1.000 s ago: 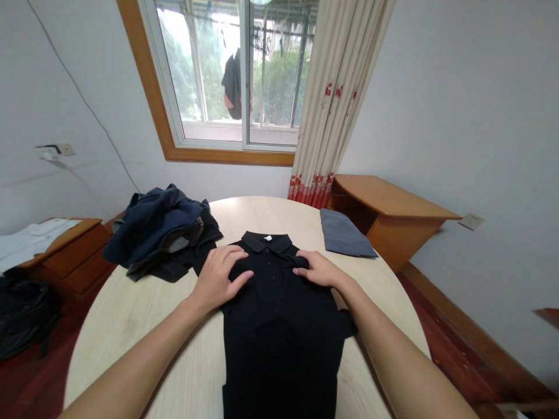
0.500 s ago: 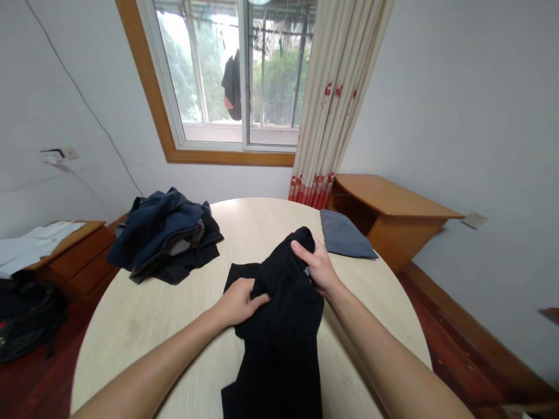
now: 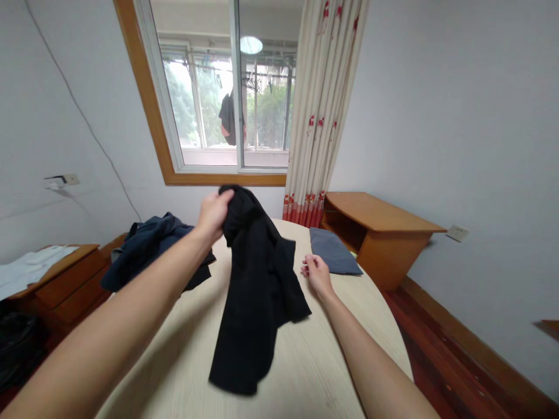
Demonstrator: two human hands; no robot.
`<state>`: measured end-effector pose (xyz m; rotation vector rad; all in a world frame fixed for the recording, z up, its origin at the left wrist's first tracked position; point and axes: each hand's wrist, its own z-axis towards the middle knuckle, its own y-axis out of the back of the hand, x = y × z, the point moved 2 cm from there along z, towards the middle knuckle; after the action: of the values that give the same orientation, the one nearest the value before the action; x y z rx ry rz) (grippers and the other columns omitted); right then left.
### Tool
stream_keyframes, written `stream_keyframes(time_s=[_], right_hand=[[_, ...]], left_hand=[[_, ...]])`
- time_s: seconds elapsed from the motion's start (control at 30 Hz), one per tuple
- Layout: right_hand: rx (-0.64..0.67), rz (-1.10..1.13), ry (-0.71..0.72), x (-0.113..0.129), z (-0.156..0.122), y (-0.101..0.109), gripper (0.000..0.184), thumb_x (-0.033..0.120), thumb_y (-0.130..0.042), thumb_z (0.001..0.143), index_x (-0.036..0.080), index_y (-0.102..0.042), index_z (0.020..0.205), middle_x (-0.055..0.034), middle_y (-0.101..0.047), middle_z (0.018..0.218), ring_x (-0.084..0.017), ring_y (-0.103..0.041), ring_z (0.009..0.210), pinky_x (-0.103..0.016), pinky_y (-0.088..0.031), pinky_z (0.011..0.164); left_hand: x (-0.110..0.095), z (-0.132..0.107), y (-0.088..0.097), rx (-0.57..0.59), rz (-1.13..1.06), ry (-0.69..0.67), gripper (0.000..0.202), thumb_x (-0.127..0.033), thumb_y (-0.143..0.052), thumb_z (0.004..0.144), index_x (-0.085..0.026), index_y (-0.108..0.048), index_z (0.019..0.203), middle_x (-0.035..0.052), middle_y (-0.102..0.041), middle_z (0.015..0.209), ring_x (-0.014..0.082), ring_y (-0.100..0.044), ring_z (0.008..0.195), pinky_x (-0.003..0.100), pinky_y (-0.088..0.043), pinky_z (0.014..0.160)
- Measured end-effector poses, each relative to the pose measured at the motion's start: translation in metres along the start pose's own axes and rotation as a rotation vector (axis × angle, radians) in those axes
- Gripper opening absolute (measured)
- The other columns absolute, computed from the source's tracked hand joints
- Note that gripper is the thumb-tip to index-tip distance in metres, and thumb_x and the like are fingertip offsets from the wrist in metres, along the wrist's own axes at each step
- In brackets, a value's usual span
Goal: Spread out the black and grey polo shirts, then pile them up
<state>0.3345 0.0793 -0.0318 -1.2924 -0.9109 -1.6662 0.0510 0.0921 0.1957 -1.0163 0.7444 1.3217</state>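
My left hand (image 3: pixel 212 213) is raised above the round table (image 3: pixel 314 361) and grips a black polo shirt (image 3: pixel 257 285) by its top. The shirt hangs down, and its lower end trails on the tabletop. My right hand (image 3: pixel 317 275) hovers low over the table just right of the shirt, fingers loosely curled with nothing in them. A folded grey garment (image 3: pixel 332 258) lies close beyond my right hand.
A heap of dark blue and black clothes (image 3: pixel 151 256) lies on the table's far left. A wooden side table (image 3: pixel 375 224) stands at the right by the curtain (image 3: pixel 321 110). At the left, a low wooden cabinet (image 3: pixel 56 279) carries white cloth.
The black polo shirt lay flat under both hands, was bunched up, and now hangs from my raised left hand. My right hand has let go of it.
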Motion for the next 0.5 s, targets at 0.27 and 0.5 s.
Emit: stream_keyframes(time_s=[0.27, 0.5], right_hand=[[0.192, -0.177, 0.128, 0.002, -0.007, -0.007, 0.05, 0.066, -0.05, 0.081, 0.017, -0.057, 0.09, -0.0053, -0.064, 0.08, -0.017, -0.059, 0.07, -0.029, -0.048, 0.069], [0.254, -0.323, 0.193, 0.002, -0.013, -0.012, 0.041, 0.055, -0.051, 0.08, 0.016, -0.064, 0.084, -0.0042, -0.065, 0.074, -0.016, -0.055, 0.067, -0.028, -0.043, 0.066]], left_hand=[[-0.059, 0.066, 0.114, -0.494, 0.317, -0.397, 0.016, -0.031, -0.063, 0.087, -0.017, -0.057, 0.092, -0.0016, -0.071, 0.105, 0.0264, -0.063, 0.11, 0.036, -0.056, 0.08], [-0.027, 0.006, 0.184, -0.433, 0.744, -0.533, 0.054, -0.067, -0.047, 0.093, -0.016, -0.052, 0.075, 0.0078, -0.06, 0.077, 0.0319, -0.047, 0.128, 0.038, -0.02, 0.059]])
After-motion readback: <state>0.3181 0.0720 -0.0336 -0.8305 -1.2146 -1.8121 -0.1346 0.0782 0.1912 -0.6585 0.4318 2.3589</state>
